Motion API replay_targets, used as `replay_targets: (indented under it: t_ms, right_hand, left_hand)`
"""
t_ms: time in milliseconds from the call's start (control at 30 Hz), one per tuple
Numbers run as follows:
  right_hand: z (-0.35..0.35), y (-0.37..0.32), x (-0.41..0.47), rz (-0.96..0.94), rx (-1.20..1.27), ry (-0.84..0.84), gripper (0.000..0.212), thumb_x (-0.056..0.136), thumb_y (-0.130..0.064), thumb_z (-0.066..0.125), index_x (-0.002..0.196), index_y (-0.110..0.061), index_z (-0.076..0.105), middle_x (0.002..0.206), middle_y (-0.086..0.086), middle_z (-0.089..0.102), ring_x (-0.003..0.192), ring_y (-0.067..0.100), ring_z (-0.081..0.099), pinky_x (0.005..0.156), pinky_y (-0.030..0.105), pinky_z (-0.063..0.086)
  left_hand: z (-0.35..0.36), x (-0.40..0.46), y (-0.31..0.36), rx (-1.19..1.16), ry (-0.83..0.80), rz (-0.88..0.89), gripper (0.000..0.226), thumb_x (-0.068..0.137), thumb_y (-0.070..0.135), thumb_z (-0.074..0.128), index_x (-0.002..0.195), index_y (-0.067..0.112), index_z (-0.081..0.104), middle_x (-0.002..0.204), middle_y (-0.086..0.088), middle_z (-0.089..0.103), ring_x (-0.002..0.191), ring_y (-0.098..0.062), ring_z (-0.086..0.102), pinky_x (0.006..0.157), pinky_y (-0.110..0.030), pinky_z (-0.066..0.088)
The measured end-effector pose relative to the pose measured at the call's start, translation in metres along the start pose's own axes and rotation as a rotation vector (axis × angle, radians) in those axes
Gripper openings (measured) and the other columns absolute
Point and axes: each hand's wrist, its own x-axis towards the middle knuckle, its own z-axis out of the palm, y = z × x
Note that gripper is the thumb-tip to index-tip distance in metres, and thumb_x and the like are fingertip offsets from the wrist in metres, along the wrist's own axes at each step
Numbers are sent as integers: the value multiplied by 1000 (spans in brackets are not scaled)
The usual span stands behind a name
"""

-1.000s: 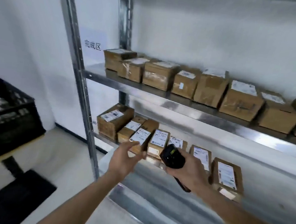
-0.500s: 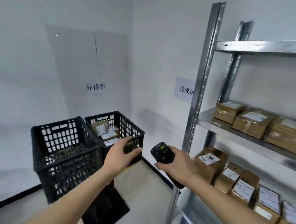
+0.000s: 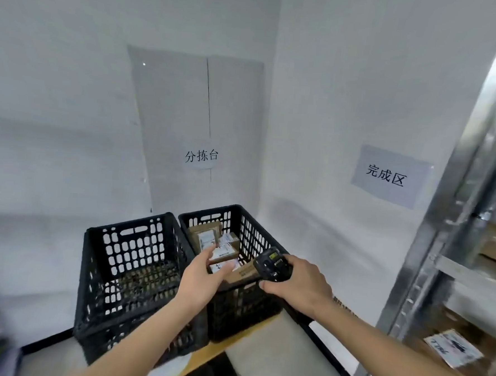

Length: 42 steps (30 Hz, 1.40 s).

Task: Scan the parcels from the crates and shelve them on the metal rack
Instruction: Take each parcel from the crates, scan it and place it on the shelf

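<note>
Signs [image 3: 201, 156] 分拣台, 完成区 | right hand [image 3: 297, 285] grips scanner [image 3: 272, 265]; crate [image 3: 240, 219] parcels [image 3: 206, 240] labelled

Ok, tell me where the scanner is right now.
In the head view, the scanner is gripped in the right hand, just above the right crate's near rim.

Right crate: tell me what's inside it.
The right crate holds several labelled cardboard parcels. The left hand and the scanner cover its near part, so a full count isn't possible.
</note>
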Motion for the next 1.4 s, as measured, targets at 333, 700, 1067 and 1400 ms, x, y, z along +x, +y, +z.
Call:
replay_targets:
  t_ms: [333, 700, 1067, 1400]
  right_hand:
    - [58, 26, 182, 21, -11, -114, 54, 60, -64, 80, 109, -48, 64, 97, -22, 70, 93, 7, 66, 83, 35, 58]
    - [126, 29, 343, 3, -56, -197, 54, 69, -62, 84, 114, -42, 63, 91, -20, 69, 83, -1, 66, 77, 32, 59]
    - [211, 47, 453, 15, -56, -286, 52, 70, -63, 84, 112, -44, 59, 94, -21, 66, 87, -4, 61, 73, 23, 52]
    - [244, 71, 506, 16, -53, -348, 52, 70, -60, 82, 113, -41, 61, 92, -21, 68, 87, -2, 65, 85, 35, 59]
  left_hand:
    - [40, 158, -60, -103, -1, -188, 76, 90, 46, 69, 154, 24, 34, 152, 1, 45, 138, -20, 44, 112, -38, 39]
    - [39, 326, -117, -41, 0, -242, 78, 87, 43, 73, 152, 17, 39, 149, -3, 50, 130, -17, 51, 103, -28, 43]
    - [47, 443, -198, 167, -143, -271, 61, 88, 26, 75, 143, 17, 50, 108, 10, 63, 89, -3, 60, 72, -11, 46]
    - [68, 494, -238, 510, -202, -355, 58, 88, 28, 72, 141, 17, 52, 135, -4, 59, 117, -23, 60, 96, -30, 48]
